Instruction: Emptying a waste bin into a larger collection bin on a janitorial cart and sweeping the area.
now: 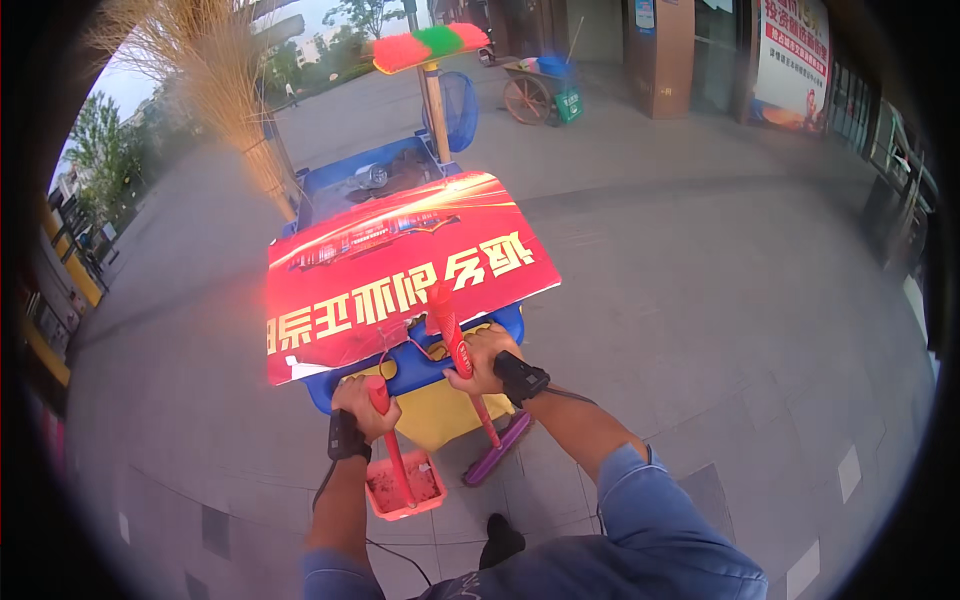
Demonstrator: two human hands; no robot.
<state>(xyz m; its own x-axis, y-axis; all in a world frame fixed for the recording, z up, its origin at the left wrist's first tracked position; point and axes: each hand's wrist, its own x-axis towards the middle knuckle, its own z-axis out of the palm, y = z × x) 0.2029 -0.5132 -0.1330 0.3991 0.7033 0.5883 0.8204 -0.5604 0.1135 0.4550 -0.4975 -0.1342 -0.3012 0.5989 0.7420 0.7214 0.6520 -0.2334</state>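
My left hand [365, 409] closes round the red handle of a long-handled dustpan [407, 487], whose pink pan holds dark debris. In my right hand [480, 360] is the red handle of a broom with a purple head [498, 450]. Both hands rest at the blue handlebar [412, 371] of a cleaning cart; whether they also grip the bar, I cannot tell. A red printed board [405, 277] lies over the cart. At its far end stand a twig broom [232, 112], a pink and green brush [431, 46] and a blue net [457, 109]. Yellow cloth [435, 412] hangs below the handlebar.
Grey paving [675, 285] surrounds the cart. Farther ahead stands a wheeled handcart [529, 97] with a blue basin [553, 66] and a green container [569, 106]. A brown pillar [660, 67] and a poster [791, 64] are at the right. A distant person [290, 93] is at the upper left.
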